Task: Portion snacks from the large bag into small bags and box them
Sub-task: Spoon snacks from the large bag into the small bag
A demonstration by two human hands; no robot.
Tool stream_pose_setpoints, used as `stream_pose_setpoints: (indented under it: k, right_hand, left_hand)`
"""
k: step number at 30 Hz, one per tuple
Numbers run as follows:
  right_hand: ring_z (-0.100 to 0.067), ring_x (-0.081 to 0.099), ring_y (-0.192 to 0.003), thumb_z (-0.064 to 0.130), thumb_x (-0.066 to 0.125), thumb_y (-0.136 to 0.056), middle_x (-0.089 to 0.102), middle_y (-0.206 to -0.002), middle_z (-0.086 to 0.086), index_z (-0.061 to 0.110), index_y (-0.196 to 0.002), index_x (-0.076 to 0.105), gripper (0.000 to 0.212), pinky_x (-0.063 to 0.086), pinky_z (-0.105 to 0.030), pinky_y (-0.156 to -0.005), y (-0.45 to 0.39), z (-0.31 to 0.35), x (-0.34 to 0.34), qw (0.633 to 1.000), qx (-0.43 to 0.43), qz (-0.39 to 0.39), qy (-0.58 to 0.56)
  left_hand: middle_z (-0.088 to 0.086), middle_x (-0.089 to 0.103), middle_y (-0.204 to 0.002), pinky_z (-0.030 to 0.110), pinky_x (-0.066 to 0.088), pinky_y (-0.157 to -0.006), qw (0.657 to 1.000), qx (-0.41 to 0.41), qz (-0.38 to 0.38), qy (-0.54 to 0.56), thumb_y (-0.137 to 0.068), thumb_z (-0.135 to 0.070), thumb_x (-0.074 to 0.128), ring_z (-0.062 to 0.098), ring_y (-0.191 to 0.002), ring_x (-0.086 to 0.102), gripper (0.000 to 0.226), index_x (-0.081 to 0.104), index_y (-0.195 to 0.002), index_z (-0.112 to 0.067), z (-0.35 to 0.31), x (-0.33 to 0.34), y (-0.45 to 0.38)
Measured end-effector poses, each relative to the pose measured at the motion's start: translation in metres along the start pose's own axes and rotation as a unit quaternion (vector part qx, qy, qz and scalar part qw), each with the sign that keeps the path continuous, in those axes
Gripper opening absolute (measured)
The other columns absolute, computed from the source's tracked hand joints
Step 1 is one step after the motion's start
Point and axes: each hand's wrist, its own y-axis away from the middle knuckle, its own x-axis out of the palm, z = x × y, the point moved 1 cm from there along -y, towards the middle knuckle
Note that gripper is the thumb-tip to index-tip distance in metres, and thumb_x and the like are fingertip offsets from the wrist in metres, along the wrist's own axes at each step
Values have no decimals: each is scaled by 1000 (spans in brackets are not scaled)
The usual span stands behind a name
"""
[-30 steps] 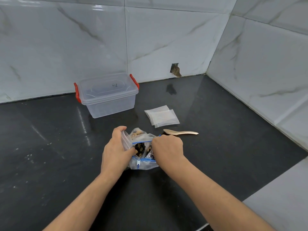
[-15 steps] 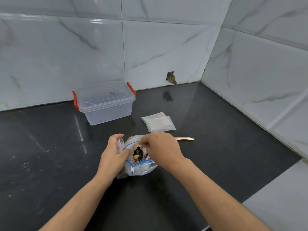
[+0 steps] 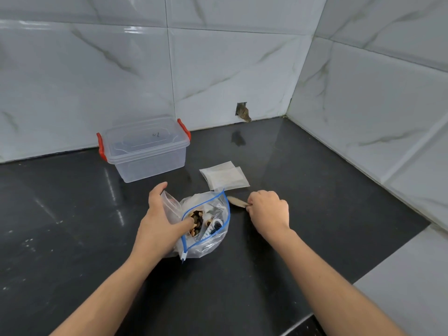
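Note:
A large clear zip bag [image 3: 210,241] with a blue seal stands open on the black counter, with brown and dark snack pieces visible inside. My left hand [image 3: 160,221] grips the bag's left rim, thumb inside the opening. My right hand [image 3: 269,212] is to the right of the bag, fingers curled round the handle of a wooden spoon [image 3: 236,202] whose bowl lies on the counter. Two small empty bags [image 3: 224,176] lie flat just behind. A clear box [image 3: 145,147] with red clips and its lid on stands at the back left.
The black counter [image 3: 72,238] meets white marble-look tiled walls behind and to the right. A small hole [image 3: 242,112] shows in the back wall. A light surface [image 3: 412,287] adjoins the counter at the near right.
My right hand has left the large bag's opening and moved right onto the spoon handle. The bag's mouth now stands wide open, still held by my left hand.

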Motion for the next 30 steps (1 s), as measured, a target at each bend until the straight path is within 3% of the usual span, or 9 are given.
stream_pose_setpoints:
  k: [5,8,10,13,15,17,20,24,30]
  right_hand:
    - [-18,60,-74,39,59,-89,64,-77,11,24,-97,56,17,39,-28,-60,24,1,-39,974,24,-23,-226]
    - [-6,50,-56,35,70,-81,54,-58,10,30,-78,62,10,39,-23,-56,48,17,-77,942,-47,-9,-331]
    - [-8,53,-65,36,67,-82,57,-64,10,31,-80,66,6,41,-24,-62,59,35,-86,957,-103,46,-267]
    - [-21,60,-84,26,56,-90,65,-87,3,25,-93,66,10,37,-26,-60,57,59,-73,984,-148,48,-82]
    - [-26,60,-80,11,53,-90,62,-87,-4,17,-91,60,10,32,-27,-54,51,69,-66,985,-167,39,-11]
    - [-28,62,-82,6,52,-91,65,-93,-9,12,-100,62,15,34,-30,-58,46,73,-65,984,-172,42,20]
    - [-26,64,-82,14,53,-95,68,-97,-11,10,-109,63,18,43,-30,-64,41,76,-62,982,-183,50,9]
    - [-19,56,-67,18,55,-93,69,-91,-9,11,-103,67,17,52,-30,-72,38,78,-50,979,-180,84,-47]
    - [-19,64,-72,26,61,-89,70,-89,-5,15,-98,72,18,49,-27,-60,27,65,-35,972,-88,171,-136]
  left_hand:
    - [12,44,-139,31,38,-83,995,-66,61,-34,-78,-22,72,23,-97,48,96,7,-148,-28,5,-3,-4]
    - [12,44,-137,33,41,-84,996,-72,61,0,-76,-13,72,22,-97,48,94,14,-147,-30,6,-2,-6]
    - [10,42,-139,35,44,-87,996,-74,46,31,-72,-6,72,23,-102,50,93,21,-145,-33,8,0,-5]
    - [6,43,-139,39,49,-87,996,-61,18,60,-71,0,70,24,-106,53,87,30,-140,-35,9,3,-3]
    - [5,44,-139,40,50,-89,996,-52,-1,78,-71,2,68,22,-107,52,84,35,-139,-35,10,2,-1]
    - [5,43,-140,39,50,-89,995,-46,-19,88,-72,5,66,19,-108,50,80,38,-137,-32,10,0,0]
    - [4,42,-137,42,53,-85,993,-62,-3,103,-74,4,65,24,-105,56,80,36,-137,-33,13,-5,-1]
    - [0,38,-127,49,55,-84,989,-89,47,109,-75,2,64,31,-100,61,81,30,-139,-35,13,-6,-5]
    - [-4,42,-127,45,57,-80,989,-59,78,108,-74,0,67,25,-100,63,76,38,-133,-37,7,-2,-4]
